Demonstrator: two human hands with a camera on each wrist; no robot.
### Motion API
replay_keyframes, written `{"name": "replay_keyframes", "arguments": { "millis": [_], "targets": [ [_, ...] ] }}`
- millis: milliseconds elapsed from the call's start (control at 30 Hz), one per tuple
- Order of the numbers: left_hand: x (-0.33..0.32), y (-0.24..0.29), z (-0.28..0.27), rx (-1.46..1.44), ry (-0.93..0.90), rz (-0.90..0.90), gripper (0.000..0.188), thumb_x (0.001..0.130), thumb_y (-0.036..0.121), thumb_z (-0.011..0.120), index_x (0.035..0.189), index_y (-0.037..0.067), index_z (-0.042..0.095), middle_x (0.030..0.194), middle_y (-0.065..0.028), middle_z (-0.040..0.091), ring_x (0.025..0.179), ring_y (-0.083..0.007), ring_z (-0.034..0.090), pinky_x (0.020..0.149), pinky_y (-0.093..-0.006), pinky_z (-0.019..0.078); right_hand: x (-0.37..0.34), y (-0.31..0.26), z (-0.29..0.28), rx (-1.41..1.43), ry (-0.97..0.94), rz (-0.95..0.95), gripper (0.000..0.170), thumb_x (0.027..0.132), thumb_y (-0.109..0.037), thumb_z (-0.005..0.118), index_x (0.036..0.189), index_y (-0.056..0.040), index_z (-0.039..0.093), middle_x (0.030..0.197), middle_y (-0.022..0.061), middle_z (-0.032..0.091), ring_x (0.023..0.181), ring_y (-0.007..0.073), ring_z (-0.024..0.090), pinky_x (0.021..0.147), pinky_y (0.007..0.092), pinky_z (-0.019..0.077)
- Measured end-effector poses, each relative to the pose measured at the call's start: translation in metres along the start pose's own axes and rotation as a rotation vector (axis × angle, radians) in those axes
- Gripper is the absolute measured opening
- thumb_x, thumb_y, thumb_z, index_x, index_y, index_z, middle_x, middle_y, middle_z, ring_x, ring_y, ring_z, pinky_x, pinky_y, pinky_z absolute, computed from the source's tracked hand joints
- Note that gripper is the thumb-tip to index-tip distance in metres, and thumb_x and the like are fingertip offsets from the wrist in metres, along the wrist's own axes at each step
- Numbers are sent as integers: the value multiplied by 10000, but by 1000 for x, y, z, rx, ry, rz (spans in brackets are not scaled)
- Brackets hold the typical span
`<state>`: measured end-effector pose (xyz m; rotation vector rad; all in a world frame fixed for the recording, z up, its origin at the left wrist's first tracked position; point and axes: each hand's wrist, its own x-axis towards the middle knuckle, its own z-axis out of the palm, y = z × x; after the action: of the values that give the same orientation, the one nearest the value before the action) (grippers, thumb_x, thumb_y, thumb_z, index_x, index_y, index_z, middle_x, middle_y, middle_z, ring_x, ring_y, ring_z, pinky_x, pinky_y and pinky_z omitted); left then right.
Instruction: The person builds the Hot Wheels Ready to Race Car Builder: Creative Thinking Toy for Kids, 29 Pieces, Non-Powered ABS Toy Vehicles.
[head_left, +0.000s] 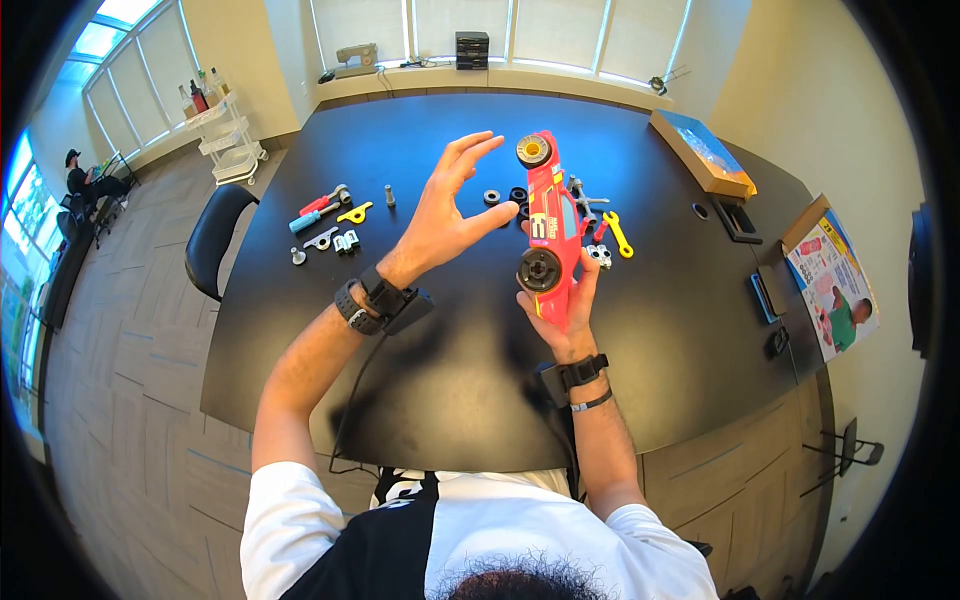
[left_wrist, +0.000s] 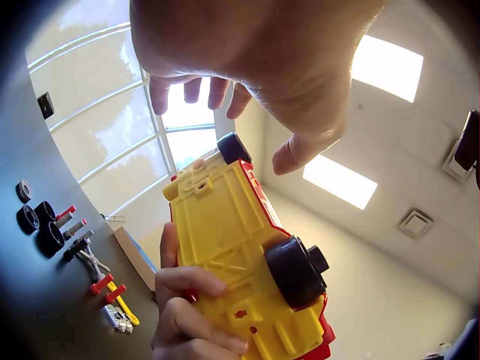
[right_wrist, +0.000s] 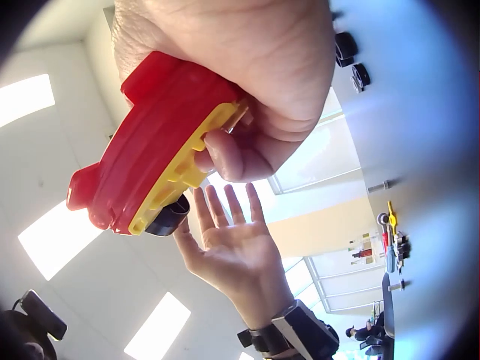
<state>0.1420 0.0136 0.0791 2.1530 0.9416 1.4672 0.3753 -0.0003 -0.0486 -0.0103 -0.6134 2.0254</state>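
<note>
A red toy race car [head_left: 545, 225] with a yellow underside [left_wrist: 221, 217] is held up above the table in my right hand [head_left: 578, 310]. The right fingers curl under its rear end, pressing on the yellow base in the left wrist view. One side wheel has a yellow hub [head_left: 534, 151]; the other wheel [head_left: 540, 270] is black, with a dark knob standing out of its middle. My left hand [head_left: 450, 205] is raised beside the car with fingers spread and nothing in it. Its thumb points toward the car's side.
Several loose black tires [head_left: 518, 194] lie beyond the car. To the right are a yellow wrench [head_left: 618, 235] and a grey cross-shaped tool [head_left: 588, 201]. At left sit a blue-handled toy tool [head_left: 304, 222] and a yellow part [head_left: 355, 213]. An open cardboard box [head_left: 700, 150] stands far right.
</note>
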Motion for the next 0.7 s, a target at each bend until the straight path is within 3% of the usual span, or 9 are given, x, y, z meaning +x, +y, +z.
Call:
{"name": "replay_keyframes", "arguments": {
  "millis": [33, 100, 233, 300, 333, 400, 433, 500, 700],
  "targets": [
    [0, -1, 0, 0, 1, 2, 742, 944, 267, 831, 1611, 136, 532, 1665, -109, 435, 1573, -278, 423, 1275, -545, 393, 0, 1, 7, -1, -1, 0, 674, 1035, -645, 600, 1439, -105, 590, 1217, 62, 744, 970, 180, 764, 727, 352, 640],
    [0, -4, -1, -50, -2, -32, 793, 945, 273, 833, 1650, 140, 496, 1679, -100, 428, 1571, -280, 427, 1274, -542, 393, -3, 3, 23, -90, 223, -47, 671, 1034, -672, 587, 1355, -87, 648, 1071, 30, 747, 835, 159, 720, 622, 324, 559],
    [0, -1, 4, -60, 13, -14, 816, 941, 265, 837, 1663, 140, 478, 1682, -112, 424, 1569, -288, 430, 1259, -531, 406, -3, 4, 34, -117, 316, -48, 662, 1038, -674, 582, 1339, -88, 650, 1068, 30, 745, 814, 152, 706, 606, 330, 534],
    [0, -1, 6, 69, 55, 86, 607, 927, 237, 844, 1491, 110, 658, 1619, -130, 504, 1530, -293, 477, 1230, -513, 429, -2, 4, 29, -133, 272, -26, 661, 1038, -674, 584, 1338, -89, 650, 1079, 29, 745, 814, 155, 707, 617, 340, 537],
    [0, -4, 4, 69, 55, 85, 607, 927, 237, 844, 1491, 110, 658, 1619, -130, 504, 1530, -293, 477, 1230, -513, 429, -2, 4, 26, -133, 273, -25, 661, 1038, -674, 584, 1338, -89, 650, 1079, 29, 745, 814, 155, 707, 617, 340, 537],
    [-1, -13, -2, 239, 98, 200, 310, 920, 213, 843, 1187, 67, 782, 1462, -137, 632, 1425, -300, 573, 1201, -491, 450, -3, 4, 20, -72, 184, -29, 665, 1035, -675, 588, 1343, -88, 649, 1098, 31, 747, 833, 159, 721, 636, 347, 561],
    [-1, -14, -4, 238, 98, 203, 310, 920, 213, 843, 1187, 67, 782, 1462, -137, 632, 1425, -300, 573, 1201, -491, 450, -3, 3, 20, -73, 183, -31, 665, 1035, -675, 588, 1343, -88, 649, 1098, 31, 747, 833, 159, 721, 636, 347, 561],
    [-1, -13, -8, 226, 162, 147, 176, 913, 189, 840, 970, 37, 773, 1304, -122, 703, 1261, -288, 672, 1120, -464, 518, -2, 3, 25, -85, 211, -40, 663, 1034, -673, 591, 1344, -90, 649, 1098, 32, 744, 825, 161, 712, 622, 344, 544],
    [23, -79, -54, 306, 278, -144, 278, 915, 155, 814, 1160, 46, 738, 1266, -123, 712, 1093, -285, 733, 969, -446, 613, -4, 3, 25, -67, 220, -30, 647, 1036, -664, 595, 1329, -90, 652, 1091, 35, 738, 853, 161, 707, 621, 342, 526]
  ]
}}
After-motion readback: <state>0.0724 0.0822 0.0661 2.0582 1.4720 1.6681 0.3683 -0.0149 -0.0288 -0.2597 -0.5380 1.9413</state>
